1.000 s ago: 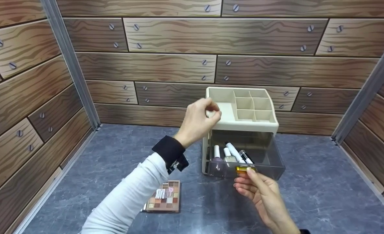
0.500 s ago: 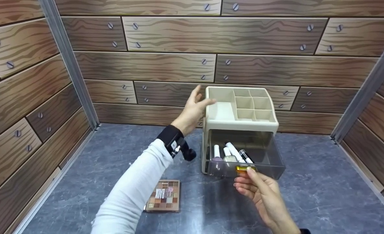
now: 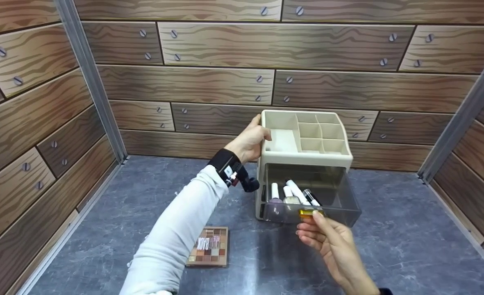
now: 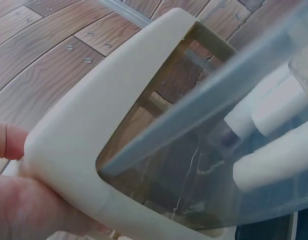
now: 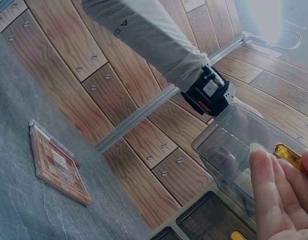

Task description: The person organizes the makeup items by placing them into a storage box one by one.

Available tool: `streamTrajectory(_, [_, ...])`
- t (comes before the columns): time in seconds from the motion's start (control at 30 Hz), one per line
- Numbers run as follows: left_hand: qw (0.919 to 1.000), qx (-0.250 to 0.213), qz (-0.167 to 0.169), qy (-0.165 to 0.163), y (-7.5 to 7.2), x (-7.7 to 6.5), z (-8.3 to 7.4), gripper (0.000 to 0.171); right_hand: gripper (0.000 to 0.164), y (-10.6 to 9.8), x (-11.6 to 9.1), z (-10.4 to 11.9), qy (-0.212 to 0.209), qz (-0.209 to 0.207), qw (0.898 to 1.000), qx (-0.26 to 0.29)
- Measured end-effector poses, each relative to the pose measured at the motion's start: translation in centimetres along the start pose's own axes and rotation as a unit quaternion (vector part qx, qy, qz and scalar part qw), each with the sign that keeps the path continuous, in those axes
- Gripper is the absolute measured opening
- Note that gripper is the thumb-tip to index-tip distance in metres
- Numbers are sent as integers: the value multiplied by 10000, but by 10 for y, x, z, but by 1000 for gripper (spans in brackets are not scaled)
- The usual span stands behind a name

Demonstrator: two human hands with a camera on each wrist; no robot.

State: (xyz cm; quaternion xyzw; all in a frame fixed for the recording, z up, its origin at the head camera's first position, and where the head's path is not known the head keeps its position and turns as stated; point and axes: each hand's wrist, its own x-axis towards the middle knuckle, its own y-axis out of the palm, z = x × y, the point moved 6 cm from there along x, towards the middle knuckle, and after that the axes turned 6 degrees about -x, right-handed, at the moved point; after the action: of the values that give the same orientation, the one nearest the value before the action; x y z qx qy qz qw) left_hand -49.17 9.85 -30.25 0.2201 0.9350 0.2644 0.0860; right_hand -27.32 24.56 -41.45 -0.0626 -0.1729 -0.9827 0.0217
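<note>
A cream cosmetics organizer stands on the table, its smoky clear drawer pulled out. My left hand grips the organizer's upper left side, thumb over the rim; the left wrist view shows fingers and thumb at the cream frame. With thumb and fingers, my right hand pinches the drawer's gold handle, which shows amber in the right wrist view. Inside the drawer are a purple nail polish bottle, a pale one, a white tube and a black-and-white tube.
An eyeshadow palette lies on the dark marbled table, partly behind the left sleeve. Small dividers split the organizer's top right. Wood-patterned walls surround the table at the back and sides.
My left hand has gone from pinched fingers above the organizer's left rim, through spread fingers beside it, to a grip on that side. The right hand has stayed on the handle.
</note>
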Motion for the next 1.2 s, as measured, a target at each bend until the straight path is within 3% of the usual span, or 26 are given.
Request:
streamTrajectory(0.2, [9997,111,104,214,3,5,3,109,32,-5,2,3,-26,-174,9998,-74])
streamTrajectory(0.5, [9993,163,256,224,8,8,13,108,31,-13,2,4,84,-623,9980,-106])
streamTrajectory(0.7, [9989,180,317,309,7,10,12,102,31,-9,9,7,7,-587,9982,122])
streamTrajectory(1.2, [9991,144,149,358,-2,4,2,112,28,8,36,11,38,-637,9977,246])
